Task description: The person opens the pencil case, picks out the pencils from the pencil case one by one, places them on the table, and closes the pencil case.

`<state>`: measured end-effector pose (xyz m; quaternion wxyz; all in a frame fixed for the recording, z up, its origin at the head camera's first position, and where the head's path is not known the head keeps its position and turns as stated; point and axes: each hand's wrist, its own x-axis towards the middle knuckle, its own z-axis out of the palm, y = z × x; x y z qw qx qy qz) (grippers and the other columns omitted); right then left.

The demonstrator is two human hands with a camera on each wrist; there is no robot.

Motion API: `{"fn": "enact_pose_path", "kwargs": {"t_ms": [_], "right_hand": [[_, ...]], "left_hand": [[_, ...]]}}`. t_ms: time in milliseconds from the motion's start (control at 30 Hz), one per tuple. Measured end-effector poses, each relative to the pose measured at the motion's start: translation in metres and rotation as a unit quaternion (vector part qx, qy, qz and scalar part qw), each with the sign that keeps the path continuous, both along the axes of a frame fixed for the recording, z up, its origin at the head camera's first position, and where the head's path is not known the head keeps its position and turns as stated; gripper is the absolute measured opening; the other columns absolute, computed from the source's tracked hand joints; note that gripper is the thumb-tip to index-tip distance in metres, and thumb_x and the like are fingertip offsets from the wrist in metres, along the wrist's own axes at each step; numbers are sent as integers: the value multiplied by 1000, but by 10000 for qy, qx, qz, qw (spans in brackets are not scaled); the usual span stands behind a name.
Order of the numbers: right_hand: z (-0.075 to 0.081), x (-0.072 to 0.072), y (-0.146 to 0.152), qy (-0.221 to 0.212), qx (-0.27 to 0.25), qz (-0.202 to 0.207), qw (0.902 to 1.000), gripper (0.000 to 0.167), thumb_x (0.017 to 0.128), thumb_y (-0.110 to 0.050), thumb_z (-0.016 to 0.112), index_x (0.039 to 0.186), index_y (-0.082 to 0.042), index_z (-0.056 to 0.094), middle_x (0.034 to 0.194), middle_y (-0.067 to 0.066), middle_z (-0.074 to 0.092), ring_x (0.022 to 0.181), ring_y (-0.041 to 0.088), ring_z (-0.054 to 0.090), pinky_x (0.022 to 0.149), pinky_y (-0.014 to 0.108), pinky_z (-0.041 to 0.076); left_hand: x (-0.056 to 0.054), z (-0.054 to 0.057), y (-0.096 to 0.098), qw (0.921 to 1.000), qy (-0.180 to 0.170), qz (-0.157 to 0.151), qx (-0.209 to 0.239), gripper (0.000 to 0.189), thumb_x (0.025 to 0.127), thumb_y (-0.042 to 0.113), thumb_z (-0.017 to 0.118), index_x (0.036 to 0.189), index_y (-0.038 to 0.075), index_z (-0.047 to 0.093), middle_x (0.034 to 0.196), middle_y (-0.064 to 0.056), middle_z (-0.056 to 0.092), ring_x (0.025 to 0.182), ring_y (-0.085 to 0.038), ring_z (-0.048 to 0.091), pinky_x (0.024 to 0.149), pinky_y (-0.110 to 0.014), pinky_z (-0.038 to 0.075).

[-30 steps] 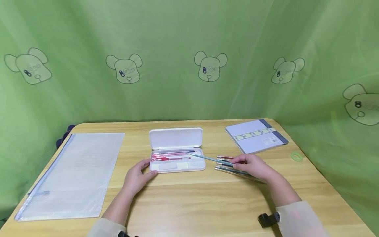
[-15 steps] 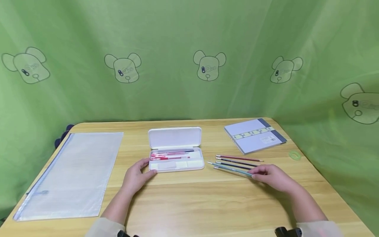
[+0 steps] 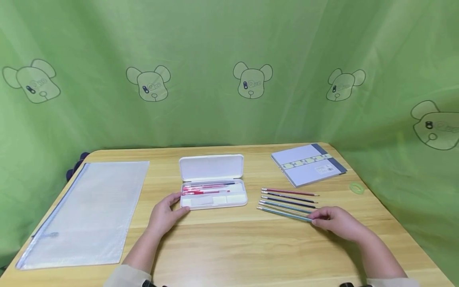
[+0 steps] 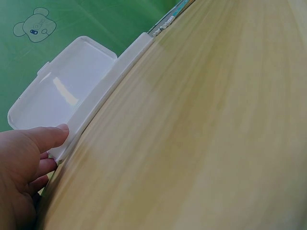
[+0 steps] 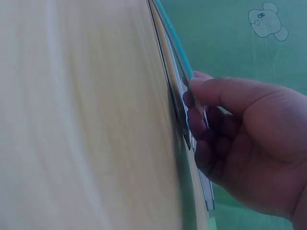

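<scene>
A white pencil case [image 3: 213, 201] stands with its lid raised in the middle of the table, holding several red and pink pens [image 3: 204, 189] and a dark one. My left hand [image 3: 165, 215] grips its left end, thumb at the front corner and fingers at the side; the left wrist view shows the thumb [image 4: 53, 137] on the case's edge. To the right, my right hand [image 3: 337, 223] pinches a teal pencil [image 3: 283, 214] near its right end, between thumb and forefinger. It is the nearest of several pencils [image 3: 288, 192] lying roughly parallel, red, dark and teal.
A translucent zip pouch [image 3: 86, 215] lies flat at the left of the wooden table [image 3: 229, 251]. Behind the pencils is a pale notebook [image 3: 308, 164] with a dark spine, and a light green ring [image 3: 356, 188] lies beside it. A green curtain [image 3: 208, 115] hangs behind the table.
My right hand has drawn the teal pencil back from over the pencil case to the right, then lowered it to the near side of the pencil row. The left hand stays at the case.
</scene>
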<state>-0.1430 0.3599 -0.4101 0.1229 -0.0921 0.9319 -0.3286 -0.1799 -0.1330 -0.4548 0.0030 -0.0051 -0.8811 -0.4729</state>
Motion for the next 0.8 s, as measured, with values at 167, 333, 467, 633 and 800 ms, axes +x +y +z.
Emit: {"fn": "enact_pose_path", "kwargs": {"t_ms": [167,333,467,633,800], "right_hand": [[1,0,-2,78,227,-91,9997,19,88,-20,71,101,-7,74,102,8,73,83,2,58,69,20,51],[1,-1,-5,206,427,-110,9988,15,86,-19,73,97,-9,75,97,3,73,87,7,61,74,22,51],[1,-2,-6,224,531,-195,9981,14,85,-18,74,96,-9,75,96,3,73,89,13,62,76,27,52],[-1,-2,-7,211,605,-256,9976,12,84,-15,74,95,-9,75,95,4,73,86,13,62,75,29,52],[-1,-2,-7,257,613,-250,9975,12,84,-14,75,94,-8,75,94,4,73,85,13,62,72,25,51]], "left_hand": [[0,0,0,10000,-28,21,-5,60,86,24,74,137,1,53,140,-18,57,139,-38,43,119,-53,30],[0,0,-1,10000,-11,6,-8,60,86,24,74,137,0,53,139,-18,57,139,-38,43,119,-53,30],[1,0,0,10000,-5,16,-36,60,86,24,74,137,1,53,139,-18,58,138,-38,44,119,-53,30],[1,1,0,10000,-24,5,-35,59,86,24,74,136,1,54,138,-18,58,138,-38,44,118,-54,31],[1,1,1,10000,-35,4,-17,59,86,24,74,136,0,53,138,-19,58,138,-38,44,118,-54,31]]}}
